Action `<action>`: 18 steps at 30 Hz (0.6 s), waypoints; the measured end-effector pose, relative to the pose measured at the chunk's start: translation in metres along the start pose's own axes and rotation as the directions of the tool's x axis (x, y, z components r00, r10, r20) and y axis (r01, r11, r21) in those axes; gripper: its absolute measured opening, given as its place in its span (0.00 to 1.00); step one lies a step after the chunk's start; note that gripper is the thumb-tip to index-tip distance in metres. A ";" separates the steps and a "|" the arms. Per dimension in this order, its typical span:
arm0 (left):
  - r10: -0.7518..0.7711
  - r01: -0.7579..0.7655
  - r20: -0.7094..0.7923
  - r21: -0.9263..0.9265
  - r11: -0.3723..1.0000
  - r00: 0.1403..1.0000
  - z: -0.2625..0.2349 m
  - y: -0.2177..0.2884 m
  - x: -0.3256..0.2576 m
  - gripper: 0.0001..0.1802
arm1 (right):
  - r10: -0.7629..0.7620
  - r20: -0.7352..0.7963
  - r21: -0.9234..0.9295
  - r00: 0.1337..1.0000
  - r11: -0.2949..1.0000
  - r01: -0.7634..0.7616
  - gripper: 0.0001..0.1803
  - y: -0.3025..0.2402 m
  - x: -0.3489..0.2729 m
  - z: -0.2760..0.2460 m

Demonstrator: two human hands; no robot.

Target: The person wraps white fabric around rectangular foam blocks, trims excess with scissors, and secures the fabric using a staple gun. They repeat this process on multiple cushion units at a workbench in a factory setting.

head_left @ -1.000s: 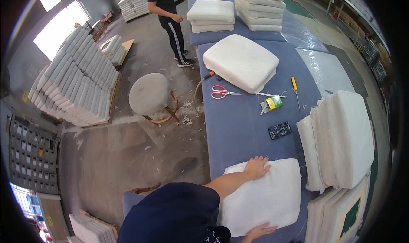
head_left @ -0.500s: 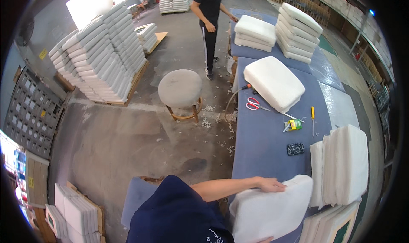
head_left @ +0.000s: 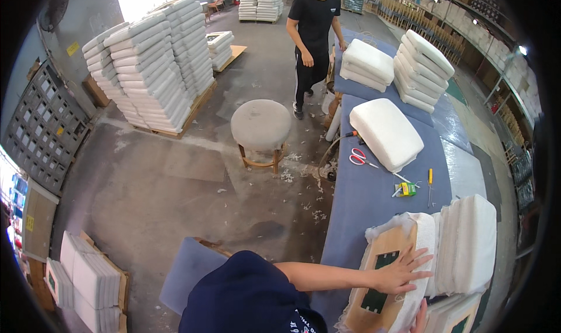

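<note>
A padded seat cushion (head_left: 387, 241) stands tilted at the table's near end, its wooden underside and dark green centre patch showing, white cover wrapped over the edges. My left hand (head_left: 402, 271) lies across the underside with its fingers spread. Lower down, my right hand (head_left: 419, 318) shows only partly, fingers along the cushion's white right side, holding it there. Directly right of the cushion is a stack of white cushions (head_left: 467, 245) standing on edge, with more cushions (head_left: 453, 315) below, one showing a green patch.
On the blue-covered table (head_left: 362, 193) lie a white cushion (head_left: 388, 134), red-handled scissors (head_left: 362, 158), a small green-yellow box (head_left: 405, 189) and a yellow-handled screwdriver (head_left: 430, 187). A round stool (head_left: 261, 125), tall cushion stacks (head_left: 146, 70) and a person (head_left: 315, 35) are farther off.
The cushion has turned from its white face to its wooden underside and moved up and right against the stack, covering the black phone-like object. My left hand now lies spread on it.
</note>
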State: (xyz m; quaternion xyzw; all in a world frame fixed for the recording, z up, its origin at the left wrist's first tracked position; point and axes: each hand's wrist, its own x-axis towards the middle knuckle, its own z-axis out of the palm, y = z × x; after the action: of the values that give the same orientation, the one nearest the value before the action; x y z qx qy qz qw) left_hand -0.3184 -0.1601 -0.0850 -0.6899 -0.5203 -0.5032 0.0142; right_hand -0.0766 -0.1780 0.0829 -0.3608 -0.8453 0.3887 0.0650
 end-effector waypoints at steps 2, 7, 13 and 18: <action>-0.008 0.029 0.070 -0.297 0.954 0.997 -0.013 -0.001 -0.002 0.40 | 0.012 -0.051 -0.630 0.999 0.776 -0.042 0.67 -0.046 0.005 0.032; -0.479 0.435 -0.108 -0.283 0.855 0.871 -0.145 -0.075 -0.048 0.45 | 0.020 -0.477 -0.613 0.878 0.709 -0.349 0.60 0.020 -0.009 0.065; -0.297 0.669 -0.899 -0.006 0.743 0.322 -0.516 -0.110 -0.107 0.58 | 0.130 -0.539 -0.446 0.832 0.794 -0.413 0.55 0.018 -0.020 0.052; -0.237 0.449 -0.971 -0.206 0.870 0.014 -0.752 -0.130 -0.169 0.52 | 0.085 -0.469 -0.430 0.879 0.848 -0.311 0.53 0.048 0.002 0.034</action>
State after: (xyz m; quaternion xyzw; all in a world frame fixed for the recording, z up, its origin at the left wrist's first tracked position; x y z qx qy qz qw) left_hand -0.9166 -0.6281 0.1012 -0.0293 -0.5663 -0.7723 0.2863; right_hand -0.0643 -0.1765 0.0251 -0.5297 -0.8370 0.0750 0.1151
